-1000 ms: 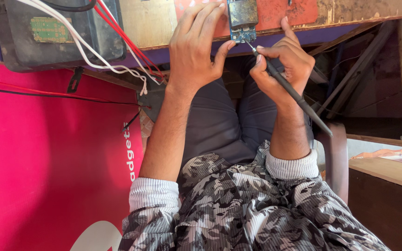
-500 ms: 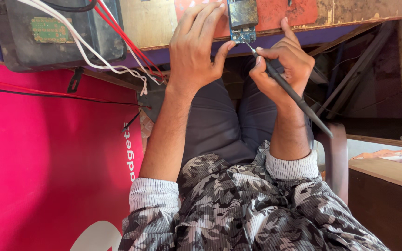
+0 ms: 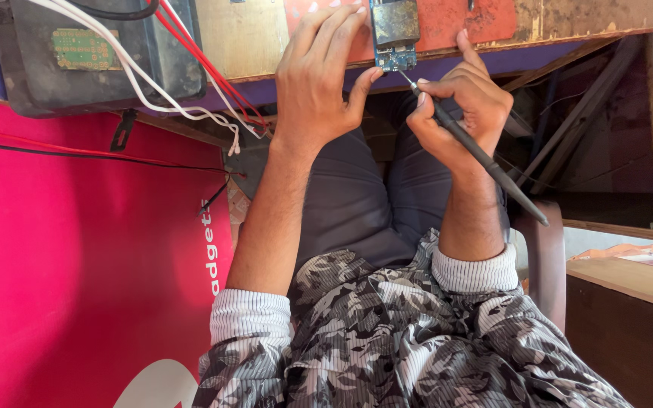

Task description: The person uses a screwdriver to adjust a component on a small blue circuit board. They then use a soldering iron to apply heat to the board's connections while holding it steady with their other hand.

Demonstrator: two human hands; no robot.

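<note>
Now the right hand (image 3: 459, 106) pinches a thin black tool (image 3: 478, 155), tip on the small circuit board (image 3: 395, 34); the left hand (image 3: 319, 79) lies flat, steadying it. Next needs tiny, careful pokes.

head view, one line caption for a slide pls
Left hand steadies a small circuit board while right hand touches a thin black tool to it.

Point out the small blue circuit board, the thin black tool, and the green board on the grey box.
small blue circuit board (image 3: 395, 56), head view, on its blue lower part.
thin black tool (image 3: 485, 160), head view, mid-shaft below the right hand.
green board (image 3: 83, 48), head view, on its centre.
</note>
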